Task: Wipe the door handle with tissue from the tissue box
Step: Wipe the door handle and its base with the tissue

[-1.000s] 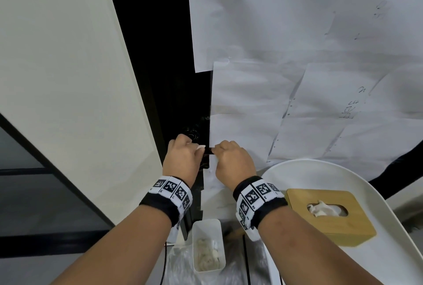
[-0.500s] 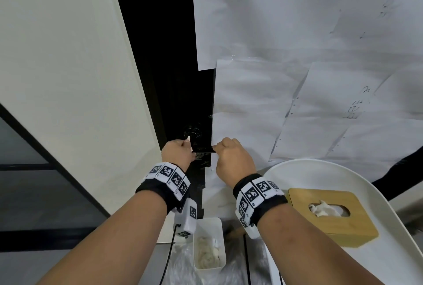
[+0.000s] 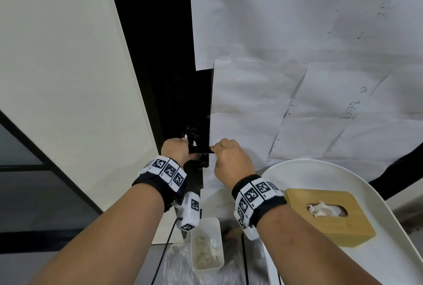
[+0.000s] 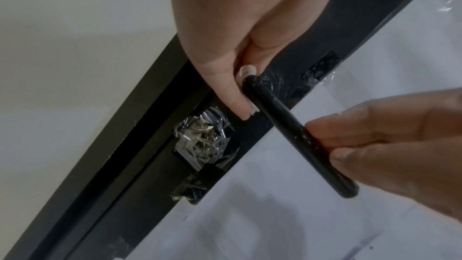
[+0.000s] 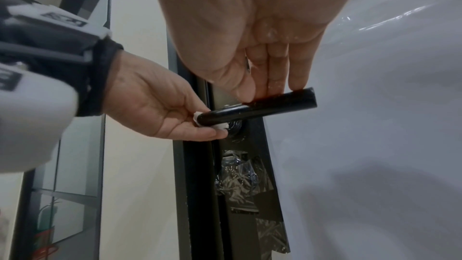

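The black lever door handle (image 3: 201, 149) sticks out from the dark door edge. My left hand (image 3: 185, 145) pinches a small white tissue (image 5: 220, 126) round the handle's bend by the pivot, thumb under and finger over. The tissue (image 4: 246, 70) shows only as scraps past the fingers. My right hand (image 3: 215, 150) grips the free end of the handle (image 5: 265, 107), thumb in front and fingers behind. From the left wrist view, the right hand (image 4: 332, 143) wraps the lever (image 4: 282, 120). The wooden tissue box (image 3: 343, 227) lies at lower right with a tissue (image 3: 319, 208) poking out.
The box sits on a white rounded table (image 3: 320, 170). Paper sheets (image 3: 297, 79) under clear film cover the door. Below the hands stands a small white bin (image 3: 207, 248) holding crumpled tissues. A pale wall (image 3: 68, 79) is at left. A taped lock plate (image 4: 202, 141) sits below the handle.
My left hand has slid the tissue left along the handle, away from the right hand, to the bend at the pivot. The right hand has stayed on the free end.
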